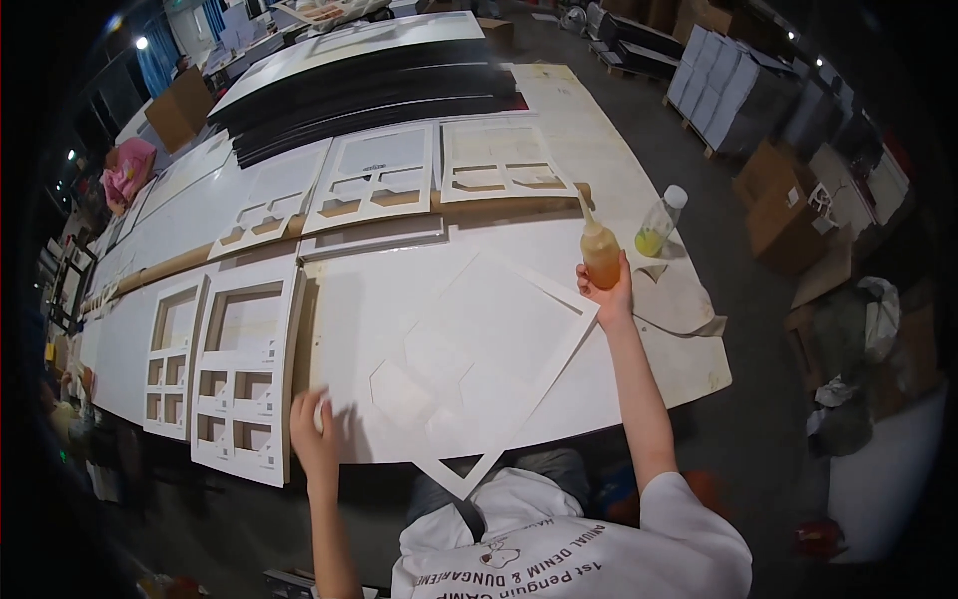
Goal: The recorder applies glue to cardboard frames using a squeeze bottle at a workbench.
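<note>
My right hand (611, 292) is wrapped round a squeeze bottle (601, 257) with amber liquid in it and a narrow nozzle pointing up. Below it, a white card mount (551, 391) lies turned at an angle on the white tabletop, one corner overhanging the front edge. White sheet with thin cut outlines (479, 329) shows within it. My left hand (313, 424), slightly blurred, hovers with loosely bent fingers apart beside a stack of white window mounts (283, 399). I see nothing plainly held in it.
A long brown cardboard tube (514, 203) crosses the table, with several window mounts (374, 172) leaning on it. Farther back rises a stack of black-edged boards (379, 95). A clear white-capped bottle (659, 225) stands at the right. Cardboard boxes (788, 205) sit on the floor.
</note>
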The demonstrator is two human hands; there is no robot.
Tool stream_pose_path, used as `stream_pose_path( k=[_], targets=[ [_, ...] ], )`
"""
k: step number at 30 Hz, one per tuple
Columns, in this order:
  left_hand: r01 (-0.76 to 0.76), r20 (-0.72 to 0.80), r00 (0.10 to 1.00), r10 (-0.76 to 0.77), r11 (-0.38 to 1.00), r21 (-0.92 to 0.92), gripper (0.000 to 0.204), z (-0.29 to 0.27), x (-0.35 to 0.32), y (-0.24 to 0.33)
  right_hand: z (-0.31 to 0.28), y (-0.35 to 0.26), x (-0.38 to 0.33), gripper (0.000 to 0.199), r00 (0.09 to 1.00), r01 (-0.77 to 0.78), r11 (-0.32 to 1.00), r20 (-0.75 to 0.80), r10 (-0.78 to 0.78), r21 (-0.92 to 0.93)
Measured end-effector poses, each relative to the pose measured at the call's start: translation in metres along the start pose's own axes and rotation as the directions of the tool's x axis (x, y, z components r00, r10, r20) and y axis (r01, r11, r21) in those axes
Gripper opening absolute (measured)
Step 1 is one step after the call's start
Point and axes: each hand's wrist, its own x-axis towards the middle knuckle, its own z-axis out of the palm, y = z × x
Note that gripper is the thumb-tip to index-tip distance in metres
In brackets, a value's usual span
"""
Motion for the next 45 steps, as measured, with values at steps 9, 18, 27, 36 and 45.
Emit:
stream_pose_path(
  k=[9, 18, 27, 36, 45],
  targets=[
    [0.790, 0.555, 0.598, -0.578, 0.309, -0.529, 0.027, 0.019, -0.125, -0.022, 0.013, -0.023, -0.011, 0.048, 0.941, 0.270, 0.875, -0.081, -0.327, -0.401],
    [0.848, 0.802, 0.479, -0.357, -0.050, -0.528, 0.028, 0.014, -0.114, 0.000, 0.109, -0.032, -0.062, 0.043, 0.904, 0.409, 0.403, 0.305, -0.299, -0.819],
    [0.846, 0.833, 0.529, -0.161, 0.179, -0.503, 0.019, 0.046, -0.108, 0.036, 0.107, -0.003, -0.044, 0.038, 0.936, 0.332, 0.483, 0.221, -0.272, -0.811],
    [0.912, 0.916, 0.392, -0.087, 0.171, -0.374, 0.021, 0.069, -0.122, 0.054, 0.084, 0.014, -0.015, 0.040, 0.914, 0.361, 0.341, 0.258, -0.313, -0.868],
    [0.947, 0.948, 0.298, -0.114, 0.158, -0.279, 0.022, 0.070, -0.129, 0.048, 0.071, 0.026, 0.014, 0.042, 0.867, 0.433, 0.222, 0.336, -0.369, -0.874]
  ],
)
